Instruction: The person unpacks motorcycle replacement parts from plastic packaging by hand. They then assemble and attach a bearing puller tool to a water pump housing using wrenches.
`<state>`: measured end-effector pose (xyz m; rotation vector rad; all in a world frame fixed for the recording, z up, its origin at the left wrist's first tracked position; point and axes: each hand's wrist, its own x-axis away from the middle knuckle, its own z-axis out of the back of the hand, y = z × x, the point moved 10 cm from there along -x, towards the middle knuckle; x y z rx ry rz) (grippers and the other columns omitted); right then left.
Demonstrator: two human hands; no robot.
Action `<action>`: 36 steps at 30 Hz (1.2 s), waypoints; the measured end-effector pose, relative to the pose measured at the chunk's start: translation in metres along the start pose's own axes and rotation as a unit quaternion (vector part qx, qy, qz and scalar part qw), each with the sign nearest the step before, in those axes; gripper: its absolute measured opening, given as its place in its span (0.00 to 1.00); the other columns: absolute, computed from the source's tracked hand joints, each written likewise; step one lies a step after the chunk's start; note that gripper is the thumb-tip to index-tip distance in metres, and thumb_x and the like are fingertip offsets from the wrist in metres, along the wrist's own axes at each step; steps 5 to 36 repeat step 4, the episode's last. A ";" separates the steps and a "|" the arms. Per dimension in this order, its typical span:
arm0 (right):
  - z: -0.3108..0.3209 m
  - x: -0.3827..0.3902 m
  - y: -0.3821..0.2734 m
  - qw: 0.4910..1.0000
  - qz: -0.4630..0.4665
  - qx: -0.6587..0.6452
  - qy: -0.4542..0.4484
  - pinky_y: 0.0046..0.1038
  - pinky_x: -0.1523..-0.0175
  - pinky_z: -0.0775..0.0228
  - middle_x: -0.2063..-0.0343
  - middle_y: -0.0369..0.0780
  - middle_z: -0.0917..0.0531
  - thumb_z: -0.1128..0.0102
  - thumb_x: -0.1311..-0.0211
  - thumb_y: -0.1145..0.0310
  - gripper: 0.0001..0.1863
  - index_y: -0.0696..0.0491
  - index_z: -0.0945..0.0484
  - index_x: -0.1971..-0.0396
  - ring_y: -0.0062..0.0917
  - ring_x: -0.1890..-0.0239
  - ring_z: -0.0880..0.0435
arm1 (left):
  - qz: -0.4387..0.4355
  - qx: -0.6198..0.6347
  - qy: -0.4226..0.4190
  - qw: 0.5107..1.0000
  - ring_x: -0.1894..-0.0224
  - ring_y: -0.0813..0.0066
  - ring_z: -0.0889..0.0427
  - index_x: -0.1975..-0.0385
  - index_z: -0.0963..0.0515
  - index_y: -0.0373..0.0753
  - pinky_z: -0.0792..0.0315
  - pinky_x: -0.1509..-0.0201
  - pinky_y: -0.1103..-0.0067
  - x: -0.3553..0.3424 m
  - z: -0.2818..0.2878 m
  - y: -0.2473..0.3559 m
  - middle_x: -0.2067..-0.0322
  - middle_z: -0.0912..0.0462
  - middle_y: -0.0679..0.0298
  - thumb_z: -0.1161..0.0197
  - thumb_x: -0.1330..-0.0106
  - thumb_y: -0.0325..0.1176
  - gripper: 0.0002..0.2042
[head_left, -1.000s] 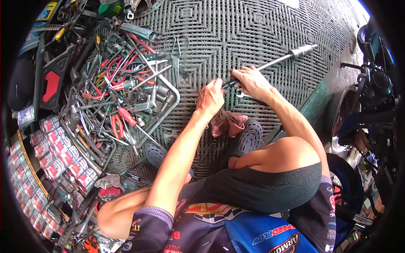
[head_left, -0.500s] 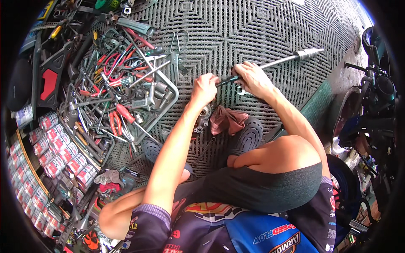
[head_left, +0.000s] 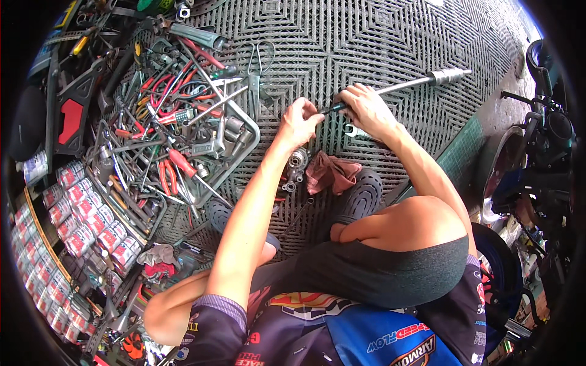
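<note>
My right hand (head_left: 368, 112) is wrapped around the black end of what looks like a slide hammer (head_left: 406, 85), a long steel rod. Its ribbed metal weight (head_left: 448, 76) sits toward the far right end. My left hand (head_left: 299, 124) has thumb and fingers pinched at the tool's thin dark tip (head_left: 329, 110). Just below my right palm shows the open jaw of a wrench (head_left: 353, 130); whether that hand also holds it I cannot tell. Below my hands, a greasy metal part with round bores (head_left: 297, 160) lies beside a reddish-brown rag (head_left: 331, 173).
A tray (head_left: 251, 141) heaped with pliers, screwdrivers and sockets lies to the left. Large scissors (head_left: 255, 79) rest beside it on the grated black mat (head_left: 329, 36). Rows of cans (head_left: 79, 213) stand at the lower left. A motorcycle (head_left: 549, 134) is at the right.
My left fingers have shifted slightly and spread a little at the tool's tip. The slide hammer and my right hand have moved very slightly. More of the wrench jaw shows.
</note>
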<state>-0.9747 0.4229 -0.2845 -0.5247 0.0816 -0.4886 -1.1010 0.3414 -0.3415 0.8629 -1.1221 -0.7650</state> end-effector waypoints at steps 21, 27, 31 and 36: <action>0.001 -0.005 0.001 1.000 -0.010 0.002 -0.008 0.38 0.48 0.32 0.62 0.40 0.21 0.37 0.45 0.71 0.15 0.52 0.23 0.57 0.37 0.54 0.23 | 0.164 0.002 -0.046 0.985 0.88 0.72 0.21 0.74 0.24 0.34 0.30 0.87 0.77 -0.006 0.007 -0.036 0.87 0.23 0.63 0.45 0.25 0.48 0.22; 0.001 -0.005 0.001 1.000 -0.010 0.002 -0.008 0.38 0.48 0.32 0.62 0.40 0.21 0.37 0.45 0.71 0.15 0.52 0.23 0.57 0.37 0.54 0.23 | 0.164 0.002 -0.046 0.985 0.88 0.72 0.21 0.74 0.24 0.34 0.30 0.87 0.77 -0.006 0.007 -0.036 0.87 0.23 0.63 0.45 0.25 0.48 0.22; 0.001 -0.005 0.001 1.000 -0.010 0.002 -0.008 0.38 0.48 0.32 0.62 0.40 0.21 0.37 0.45 0.71 0.15 0.52 0.23 0.57 0.37 0.54 0.23 | 0.164 0.002 -0.046 0.985 0.88 0.72 0.21 0.74 0.24 0.34 0.30 0.87 0.77 -0.006 0.007 -0.036 0.87 0.23 0.63 0.45 0.25 0.48 0.22; 0.001 -0.005 0.001 1.000 -0.010 0.002 -0.008 0.38 0.48 0.32 0.62 0.40 0.21 0.37 0.45 0.71 0.15 0.52 0.23 0.57 0.37 0.54 0.23 | 0.164 0.002 -0.046 0.985 0.88 0.72 0.21 0.74 0.24 0.34 0.30 0.87 0.77 -0.006 0.007 -0.036 0.87 0.23 0.63 0.45 0.25 0.48 0.22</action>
